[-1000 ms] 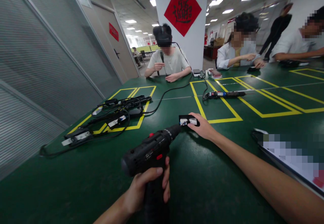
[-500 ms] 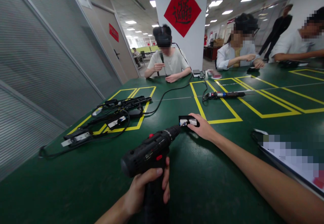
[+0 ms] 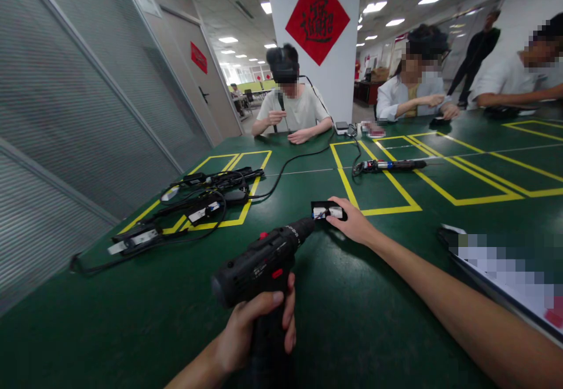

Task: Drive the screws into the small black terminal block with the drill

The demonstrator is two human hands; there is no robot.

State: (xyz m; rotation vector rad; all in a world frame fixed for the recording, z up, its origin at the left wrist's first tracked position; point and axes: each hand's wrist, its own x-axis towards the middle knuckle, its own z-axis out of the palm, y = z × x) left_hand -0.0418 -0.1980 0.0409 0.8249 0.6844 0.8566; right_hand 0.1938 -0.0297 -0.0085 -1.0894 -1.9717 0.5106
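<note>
My left hand point(image 3: 259, 324) is closed round the handle of a black cordless drill point(image 3: 264, 260) with red buttons. The drill points forward and right, away from me. At its chuck end lies a small black case point(image 3: 314, 206) with white and silver parts inside. My right hand point(image 3: 349, 220) grips that case by its right end, fingers behind and thumb in front, against the green table point(image 3: 365, 295). The drill's tip overlaps the case's left front corner; the bit and any contact are too small to make out.
Black power strips and cables point(image 3: 211, 201) lie tangled on the left. A dark tool with a cord point(image 3: 391, 166) rests in a yellow-taped area. A clipboard with paper point(image 3: 501, 271) lies at right. A person point(image 3: 292, 104) with a headset works across the table; others sit farther right.
Both hands, the drill and the case stay in place. Only the standing person in the background has shifted slightly left.
</note>
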